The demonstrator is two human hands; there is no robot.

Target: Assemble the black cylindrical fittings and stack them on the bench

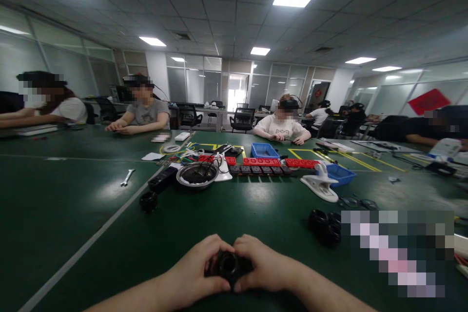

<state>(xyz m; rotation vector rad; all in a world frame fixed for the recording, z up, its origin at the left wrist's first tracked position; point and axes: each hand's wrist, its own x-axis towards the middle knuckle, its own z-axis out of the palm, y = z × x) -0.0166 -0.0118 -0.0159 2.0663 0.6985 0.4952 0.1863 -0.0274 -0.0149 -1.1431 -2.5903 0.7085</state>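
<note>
Close in front of me, a black ring-shaped part [229, 264] with a round hole facing up is held between both hands. My left hand [199, 265] grips it from the left, fingers curled behind and thumb in front. From the right, my right hand [261, 263] closes on the same part, its fingertips meeting the left ones at the far side. A similar black round part [148, 202] lies alone on the left. Several more black ring parts [325, 227] are clustered on the right. The hands partly hide the held part's sides.
On the green table [256, 200] are a wrench [127, 177], a round metal tray [197, 184], red socket strips [261, 162], a blue basket [263, 150], a white clamp-like stand [321, 183] and glasses [358, 202]. People sit across the table. A blurred patch covers the lower right.
</note>
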